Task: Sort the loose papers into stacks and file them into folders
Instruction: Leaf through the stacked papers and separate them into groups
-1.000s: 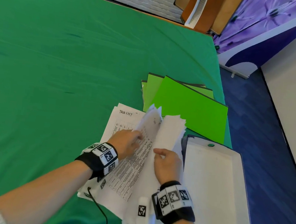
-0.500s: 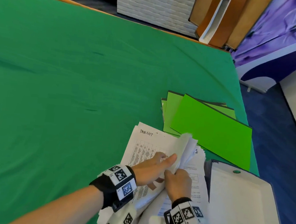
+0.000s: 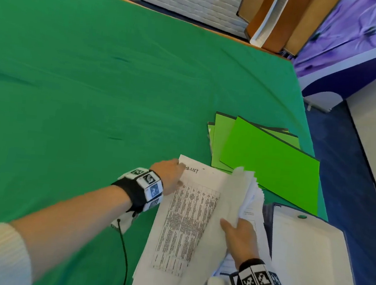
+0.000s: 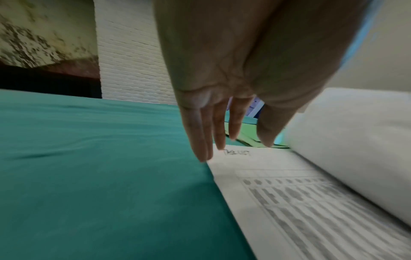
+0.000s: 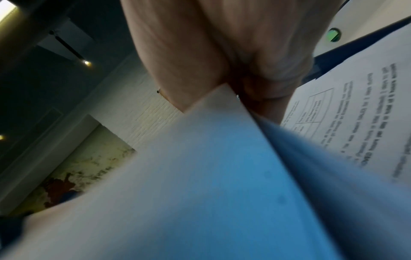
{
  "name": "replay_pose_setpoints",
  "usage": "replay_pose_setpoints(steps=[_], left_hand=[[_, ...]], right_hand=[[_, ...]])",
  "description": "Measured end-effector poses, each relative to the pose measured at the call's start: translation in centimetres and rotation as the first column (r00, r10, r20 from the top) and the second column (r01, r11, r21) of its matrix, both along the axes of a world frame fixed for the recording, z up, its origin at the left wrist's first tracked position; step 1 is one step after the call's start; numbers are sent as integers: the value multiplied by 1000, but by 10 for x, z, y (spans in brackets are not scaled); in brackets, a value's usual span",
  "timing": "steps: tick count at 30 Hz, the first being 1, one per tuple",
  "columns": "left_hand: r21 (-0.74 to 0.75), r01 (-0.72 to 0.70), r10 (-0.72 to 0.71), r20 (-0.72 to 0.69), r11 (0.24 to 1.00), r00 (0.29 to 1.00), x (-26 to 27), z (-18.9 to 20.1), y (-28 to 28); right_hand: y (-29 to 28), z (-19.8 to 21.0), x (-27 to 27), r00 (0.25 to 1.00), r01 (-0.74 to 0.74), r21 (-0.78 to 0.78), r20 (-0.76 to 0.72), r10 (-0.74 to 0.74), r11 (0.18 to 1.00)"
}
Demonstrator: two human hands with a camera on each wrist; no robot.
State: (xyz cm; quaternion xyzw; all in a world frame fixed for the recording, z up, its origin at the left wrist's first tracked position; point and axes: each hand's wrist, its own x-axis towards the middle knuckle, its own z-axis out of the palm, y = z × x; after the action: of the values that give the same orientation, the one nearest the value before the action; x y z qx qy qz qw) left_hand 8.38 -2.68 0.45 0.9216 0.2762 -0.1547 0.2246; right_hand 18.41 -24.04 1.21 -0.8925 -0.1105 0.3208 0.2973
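Observation:
A printed sheet headed "TASK LIST" [image 3: 184,217] lies on top of a paper pile on the green cloth [image 3: 96,87]. My left hand [image 3: 169,176] hovers at its top left corner with straight fingers [image 4: 202,140], holding nothing. My right hand [image 3: 240,237] grips a thick bundle of white pages [image 3: 239,193], lifted and curled over toward the right; the same bundle [image 5: 200,184] fills the right wrist view. Under it another printed page [image 5: 355,114] shows. Several bright green folders [image 3: 270,161] lie fanned just beyond the papers.
An open white box file [image 3: 304,257] with a green stud lies at the right, by the table's right edge. Beyond that edge is blue floor. A white brick-pattern panel [image 3: 191,0] and brown boards [image 3: 284,18] stand behind the far edge. Bare green cloth spreads left.
My left hand has let go of the pages and slid up-left to the task list's top corner. My right hand now holds the lifted bundle alone, further right, baring the task list.

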Motion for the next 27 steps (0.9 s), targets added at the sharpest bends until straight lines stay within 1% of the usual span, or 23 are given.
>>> replay_pose_setpoints(steps=[2,5,8,11,13,16,17,20,21,23,24,25,26,27], left_hand=[[77,1,-1,-3,997,1000,16,-7,11],[183,46,-27,-109,982,994,32,-17,19],[253,50,-9,-162,966,987,39,-23,22],[242,-8,41,-129,970,991,42,-23,23],[271,-11,34,-82,962,996,44,-21,21],[321,37,-27,-35,946,999,47,-13,16],[336,63,-55,-33,940,998,49,-9,16],[392,168,-164,-42,905,986,52,-1,18],[405,209,-199,-67,890,978,53,1,18],[443,254,-244,-81,860,966,54,1,18],[467,247,-253,-51,849,966,53,0,16],[464,207,-235,2,861,972,53,-1,11],[411,128,-175,78,903,981,51,-2,5],[284,0,-48,160,959,986,47,-5,-1]], right_hand=[[0,1,-2,1000,-14,11,-4,14,1000],[3,5,-5,997,-73,27,38,72,997],[-2,5,-3,997,-70,35,30,69,997],[-5,7,0,992,-123,37,45,121,992],[-6,8,0,981,-179,31,84,176,983],[-7,10,2,925,-301,-63,224,307,952],[-6,11,2,904,-335,-97,247,348,937],[-2,13,-2,848,-419,-175,274,453,891],[-2,11,-4,827,-450,-189,281,487,873],[-1,5,-8,810,-483,-172,286,512,859],[0,2,-10,814,-483,-159,281,508,861],[0,-1,-11,822,-476,-146,276,498,867],[-1,-3,-12,835,-463,-129,269,480,877],[-2,-4,-13,846,-451,-109,263,463,886]])
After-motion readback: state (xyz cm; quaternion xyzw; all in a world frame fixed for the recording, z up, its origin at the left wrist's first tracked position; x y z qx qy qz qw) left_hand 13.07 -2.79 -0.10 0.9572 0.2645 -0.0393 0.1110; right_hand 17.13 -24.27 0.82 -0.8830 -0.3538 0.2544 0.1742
